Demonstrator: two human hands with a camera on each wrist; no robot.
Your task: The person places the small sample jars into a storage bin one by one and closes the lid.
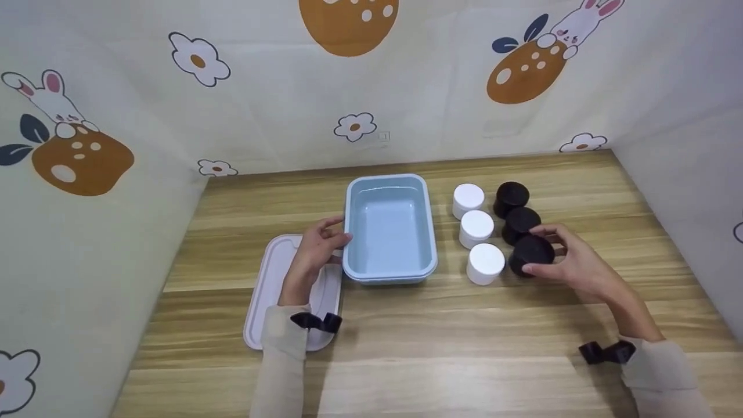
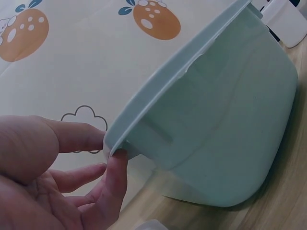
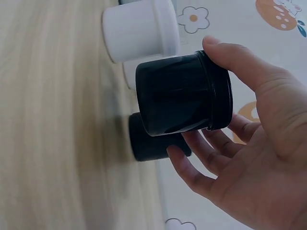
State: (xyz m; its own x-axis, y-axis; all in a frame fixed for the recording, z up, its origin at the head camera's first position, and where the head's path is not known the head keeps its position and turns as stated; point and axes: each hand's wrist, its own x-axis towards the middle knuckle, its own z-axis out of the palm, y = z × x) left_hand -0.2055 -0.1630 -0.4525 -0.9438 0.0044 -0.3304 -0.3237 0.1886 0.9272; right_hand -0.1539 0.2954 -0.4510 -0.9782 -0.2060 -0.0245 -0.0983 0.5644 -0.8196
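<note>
The left hand (image 1: 316, 247) pinches the rim of the blue box (image 1: 390, 232) partway along its left side, thumb against the edge and a finger up against the underside. The box stands near the middle of the table (image 1: 441, 366), longer side running away from the person, its inside bare. Over on the right, the right hand (image 1: 580, 264) grips a black jar (image 1: 529, 254) near its top — thumb on one side, fingers spread round the other — and in the right wrist view its base looks raised off the wood. Two more black jars (image 1: 521, 225) stand just behind it in a slanting row. Beside them, nearer the box, runs a matching row of three white jars (image 1: 485, 264) (all upright). The pale lid (image 1: 326, 293) lies flat left of the box, partly beneath the left forearm. A printed cloth (image 1: 278, 116) hangs behind the table.
</note>
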